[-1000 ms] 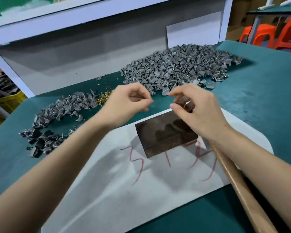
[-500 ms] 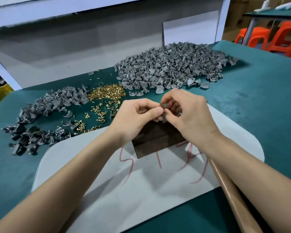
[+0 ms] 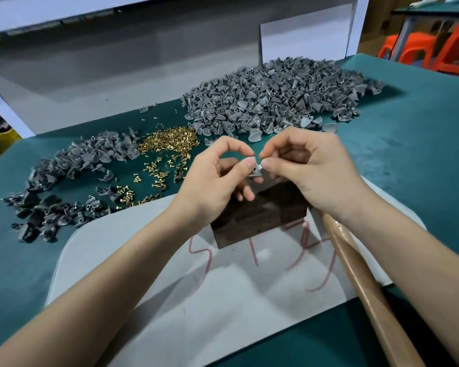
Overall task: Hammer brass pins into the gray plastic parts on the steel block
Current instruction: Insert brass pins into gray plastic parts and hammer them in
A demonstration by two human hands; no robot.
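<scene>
- Just above the steel block (image 3: 257, 215), a single gray plastic part (image 3: 257, 170) was held up off the block, between the fingertips of the two hands.
- The left hand (image 3: 215, 181) had a narrow grip. Thumb and forefinger curled into a ring with their tips closed at the part's left edge, and the other fingers were tucked beneath.
- The right hand (image 3: 310, 176) also had a narrow grip, with thumb and forefinger pinching the part's right edge. The two forefinger tips nearly met above the part.
- Whether a pin sat between those fingertips could not be told, as the spot was too small and blurred.
- The steel block was dark and rectangular and stood on a white sheet (image 3: 196, 300) marked with red scrawl. Both hands partly covered its far end.
- Loose brass pins (image 3: 170, 140) lay heaped on the green surface (image 3: 408, 154) beyond the left hand, with strays scattered toward the sheet's edge.
- A large pile of gray parts (image 3: 276, 94) lay at the far side of the surface, beyond both hands.
- A smaller, darker pile (image 3: 72, 176) lay out to the left, touching the pins' heap.
- A wooden handle (image 3: 361, 282) lay beneath the right forearm, running from just beside the block's right corner toward the lower right edge. Its head was hidden under the hand.
- Orange stools (image 3: 421, 51) stood behind the surface at the upper right.
</scene>
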